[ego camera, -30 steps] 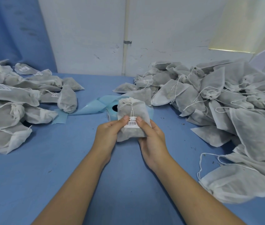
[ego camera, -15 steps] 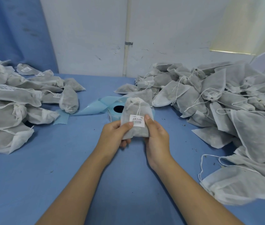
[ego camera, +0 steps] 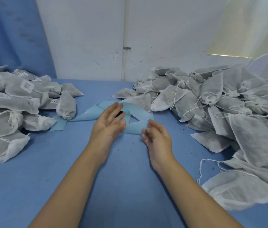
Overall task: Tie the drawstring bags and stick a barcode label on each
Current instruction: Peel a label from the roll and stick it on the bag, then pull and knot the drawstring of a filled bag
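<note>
Left hand (ego camera: pixel 109 124): raised above the table in the middle, palm turned inward, fingers straight and spread loose, gripping nothing; its fingertips overlap the label roll as seen from here, and whether they touch it cannot be told.
Right hand (ego camera: pixel 156 137): just to the right of the left one and apart from it, palm facing inward, fingers lightly curved and relaxed, holding nothing; the fingertips sit near the lower edge of the roll's blue strip.
Label roll (ego camera: pixel 139 116): pale blue backing paper, loosely unwound, lying on the table just beyond both hands; a dark core and one small white label with print show between the hands.
Backing tail (ego camera: pixel 80 116): a flat blue strip running left from the roll, ending at the foot of the left pile.
Labelled bags (ego camera: pixel 14 102): grey-white drawstring bags heaped on the left side of the table, necks drawn closed; several carry a white barcode label (ego camera: pixel 26 86).
Unlabelled bags (ego camera: pixel 212 99): a bigger heap on the right, reaching from the wall to the near edge, with white strings trailing loose.
Nearest bag (ego camera: pixel 238 190): front right, lying flat, its cord looped out over the table.
Table (ego camera: pixel 64 178): covered in blue cloth, with small dark crumbs scattered near the hands.
Background: white wall (ego camera: pixel 88 38) with a vertical pipe (ego camera: pixel 125 38); blue curtain (ego camera: pixel 14 38) at left.
</note>
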### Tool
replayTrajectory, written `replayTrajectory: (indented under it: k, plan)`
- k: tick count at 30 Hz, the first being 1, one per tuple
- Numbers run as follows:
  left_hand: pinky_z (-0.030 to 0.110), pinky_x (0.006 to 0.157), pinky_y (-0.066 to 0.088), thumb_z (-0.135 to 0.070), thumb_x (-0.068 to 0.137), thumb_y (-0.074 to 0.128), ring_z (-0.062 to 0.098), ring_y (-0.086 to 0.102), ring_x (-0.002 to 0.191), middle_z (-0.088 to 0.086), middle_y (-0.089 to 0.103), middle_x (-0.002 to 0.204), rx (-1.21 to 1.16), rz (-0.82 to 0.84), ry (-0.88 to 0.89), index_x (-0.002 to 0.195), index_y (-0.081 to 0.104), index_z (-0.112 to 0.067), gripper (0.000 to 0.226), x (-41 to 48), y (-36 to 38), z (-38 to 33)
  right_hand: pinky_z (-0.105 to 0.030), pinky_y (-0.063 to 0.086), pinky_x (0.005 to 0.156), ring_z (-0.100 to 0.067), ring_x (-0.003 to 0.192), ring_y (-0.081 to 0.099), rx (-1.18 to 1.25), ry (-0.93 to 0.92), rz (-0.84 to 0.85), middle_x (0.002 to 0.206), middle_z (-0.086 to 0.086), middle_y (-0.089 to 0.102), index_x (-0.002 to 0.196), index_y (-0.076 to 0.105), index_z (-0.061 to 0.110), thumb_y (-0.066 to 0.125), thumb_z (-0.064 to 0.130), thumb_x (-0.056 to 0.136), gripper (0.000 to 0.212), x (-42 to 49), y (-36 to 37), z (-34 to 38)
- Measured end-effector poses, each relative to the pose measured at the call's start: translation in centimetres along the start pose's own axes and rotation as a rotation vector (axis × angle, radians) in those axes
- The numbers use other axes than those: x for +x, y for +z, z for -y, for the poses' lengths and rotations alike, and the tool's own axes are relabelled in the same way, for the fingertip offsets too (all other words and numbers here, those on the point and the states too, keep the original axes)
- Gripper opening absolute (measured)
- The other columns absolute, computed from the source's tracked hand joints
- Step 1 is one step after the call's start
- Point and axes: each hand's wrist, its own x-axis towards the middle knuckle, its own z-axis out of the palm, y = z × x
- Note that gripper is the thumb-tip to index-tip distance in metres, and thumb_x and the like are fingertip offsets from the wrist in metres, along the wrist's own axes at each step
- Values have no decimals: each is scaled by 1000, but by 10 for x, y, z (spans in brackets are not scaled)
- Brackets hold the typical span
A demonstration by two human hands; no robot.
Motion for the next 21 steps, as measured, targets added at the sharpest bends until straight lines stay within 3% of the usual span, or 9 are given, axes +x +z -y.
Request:
replayTrajectory:
  k: [6,9,12,14,16,17,19,21]
  plan:
    - [16,70,47,4,90,50,5,68,88,-6,72,105,238,19,-14,103,66,-18,30,-2,28,2,-19,51,71,-11,81,59,-100,-58,-71,128,-9,47,131,52,16,43,-6,91,46,34,-15,25]
    - [12,62,46,3,91,46,4,66,75,-7,72,96,246,9,-24,96,67,-17,29,4,41,3,-21,51,75,-16,82,52,-138,-7,-53,116,-10,50,133,51,15,41,-5,92,47,55,-19,34]
    - [11,61,46,2,91,44,3,64,69,-8,72,90,254,1,-40,93,67,-17,30,12,50,4,-23,49,82,-22,96,53,-140,45,-14,96,-5,53,132,53,9,43,-2,93,42,72,-13,39]
    - [10,59,46,2,90,44,3,63,67,-8,72,89,256,-4,-50,91,67,-17,30,17,53,4,-27,47,90,-29,116,53,-137,64,-1,110,-6,57,131,51,8,46,0,94,39,82,-9,41]
    - [10,58,46,3,89,44,4,63,67,-8,73,87,254,-9,-55,89,67,-18,31,20,54,5,-33,45,100,-38,132,41,-124,80,-40,140,-17,47,133,50,9,46,2,94,39,89,-6,43]
    - [10,58,46,3,89,44,4,63,66,-8,73,86,253,-12,-57,89,67,-18,31,21,54,6,-37,44,102,-41,133,38,-114,82,-67,144,-21,42,132,51,8,45,2,95,38,90,-6,43]
    - [12,58,46,5,88,43,5,63,64,-6,72,86,266,-22,-57,87,67,-17,32,23,54,10,-36,50,96,-41,117,53,-75,60,-104,128,-20,57,126,54,1,45,2,96,31,90,-7,44]
    - [15,61,47,9,86,41,8,63,67,-2,70,90,305,-38,-47,84,65,-17,35,23,57,15,-24,56,73,-21,84,59,-20,6,-140,94,-8,58,115,59,-3,47,2,95,24,88,-11,46]
